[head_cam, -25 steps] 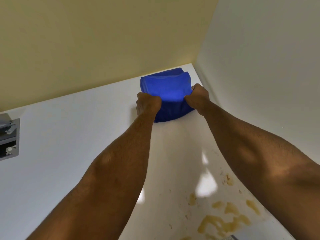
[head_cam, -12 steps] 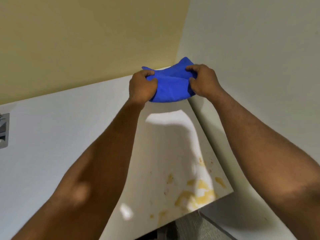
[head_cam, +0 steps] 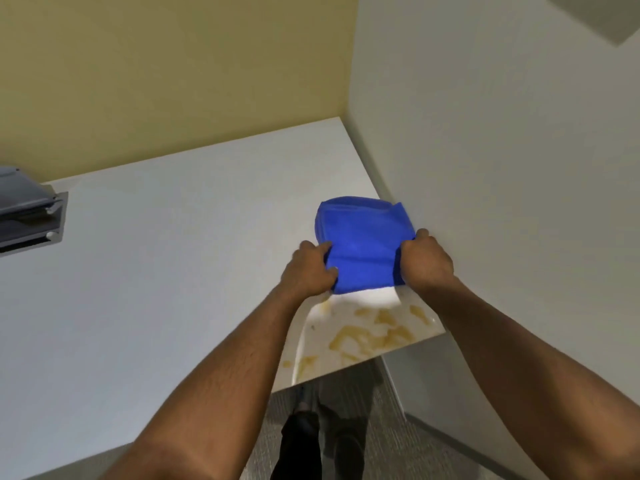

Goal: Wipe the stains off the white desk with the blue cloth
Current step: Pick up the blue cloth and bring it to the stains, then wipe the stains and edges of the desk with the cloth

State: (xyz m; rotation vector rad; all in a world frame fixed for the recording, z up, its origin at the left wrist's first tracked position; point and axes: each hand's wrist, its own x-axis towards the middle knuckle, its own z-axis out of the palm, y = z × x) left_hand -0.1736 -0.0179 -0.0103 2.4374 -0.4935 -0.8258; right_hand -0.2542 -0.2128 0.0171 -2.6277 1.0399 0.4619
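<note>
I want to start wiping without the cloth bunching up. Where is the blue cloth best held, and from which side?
Grip the blue cloth at its two near corners, coming from the near side, as the left hand and right hand do. It lies folded just beyond the stains, so that hold probably drags it flat over them.

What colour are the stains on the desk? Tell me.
Yellowish-brown stains, near the white desk's front right corner; the head view shows them.

Both bare forearms reach forward side by side, the left hand (head_cam: 309,268) and the right hand (head_cam: 426,261) level with each other, knuckles up, fingers curled closed and pinching the near edge of the blue cloth (head_cam: 363,247).
</note>
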